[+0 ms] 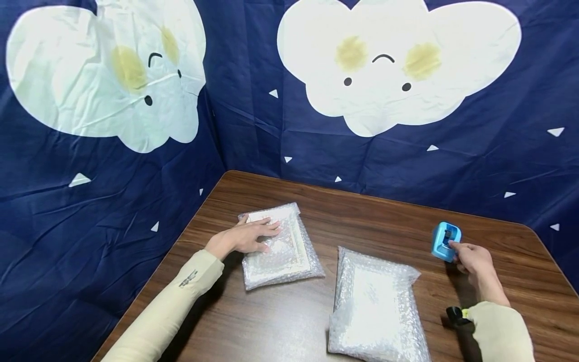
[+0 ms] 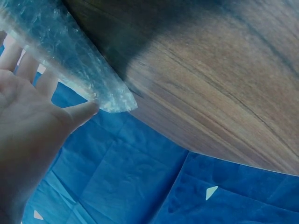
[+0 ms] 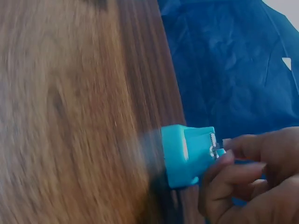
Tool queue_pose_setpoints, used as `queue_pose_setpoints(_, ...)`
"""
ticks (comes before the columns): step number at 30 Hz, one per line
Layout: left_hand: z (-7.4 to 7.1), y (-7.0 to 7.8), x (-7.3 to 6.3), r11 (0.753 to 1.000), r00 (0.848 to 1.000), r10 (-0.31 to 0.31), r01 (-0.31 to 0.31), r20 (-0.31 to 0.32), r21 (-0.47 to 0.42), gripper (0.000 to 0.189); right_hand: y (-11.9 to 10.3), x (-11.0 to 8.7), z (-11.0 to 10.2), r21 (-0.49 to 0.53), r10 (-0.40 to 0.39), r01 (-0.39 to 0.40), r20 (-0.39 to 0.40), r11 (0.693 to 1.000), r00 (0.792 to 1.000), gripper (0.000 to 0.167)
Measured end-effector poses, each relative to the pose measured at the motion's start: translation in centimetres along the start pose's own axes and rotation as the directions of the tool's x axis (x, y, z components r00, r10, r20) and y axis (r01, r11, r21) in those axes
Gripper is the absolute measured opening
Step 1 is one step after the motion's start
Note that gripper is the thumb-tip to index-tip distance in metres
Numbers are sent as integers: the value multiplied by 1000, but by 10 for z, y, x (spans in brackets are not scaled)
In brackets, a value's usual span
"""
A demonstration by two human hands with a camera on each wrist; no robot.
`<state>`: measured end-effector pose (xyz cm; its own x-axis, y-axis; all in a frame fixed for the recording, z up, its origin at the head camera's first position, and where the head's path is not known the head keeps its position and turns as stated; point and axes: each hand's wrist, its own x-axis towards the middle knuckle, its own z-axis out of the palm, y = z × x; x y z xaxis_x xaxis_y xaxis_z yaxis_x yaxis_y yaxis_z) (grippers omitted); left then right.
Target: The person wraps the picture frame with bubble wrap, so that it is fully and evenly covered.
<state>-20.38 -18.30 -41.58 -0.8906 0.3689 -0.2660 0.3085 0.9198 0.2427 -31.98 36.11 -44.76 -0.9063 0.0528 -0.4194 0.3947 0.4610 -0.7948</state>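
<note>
My left hand (image 1: 246,237) lies with fingers spread on a flat, light-coloured item in bubble wrap (image 1: 294,266) at the left of the table. In the left wrist view, the thumb touches the corner of the bubble wrap (image 2: 110,91). Over on the right, my right hand (image 1: 472,256) holds a small light-blue tape dispenser (image 1: 439,246) between thumb and fingers. Its serrated cutting edge shows close to the fingertips in the right wrist view, where the dispenser (image 3: 187,156) hangs near the table's edge. Some of its near side is hidden by the fingers (image 3: 233,182).
A second bubble-wrapped package (image 1: 375,311) lies at the front, between the two arms. The brown wooden table (image 1: 280,322) meets dark blue cloth (image 1: 253,100) printed with white clouds at the back and left. Something small and black (image 1: 456,315) is at the right sleeve.
</note>
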Motion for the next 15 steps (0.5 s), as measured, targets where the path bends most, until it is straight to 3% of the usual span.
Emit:
queue_pose_setpoints(3,1,0,0,1000,1000,4,-4,-3,-1,62,2,1,0,221,16,-23,33,975,999,30)
queue_pose_setpoints(5,1,0,0,1000,1000,5,-5,-4,0,62,3,2,0,344,38,-54,53,937,998,20)
queue_pose_setpoints(7,1,0,1,1000,1000,6,-6,-3,-1,62,4,2,-1,444,58,-87,79,892,995,21)
queue_pose_setpoints(11,1,0,1,1000,1000,6,-6,1,-3,62,5,3,-2,583,77,-147,143,799,987,34)
queue_pose_setpoints(15,1,0,1,1000,1000,2,-2,2,0,62,6,2,0,671,70,-178,185,720,980,30)
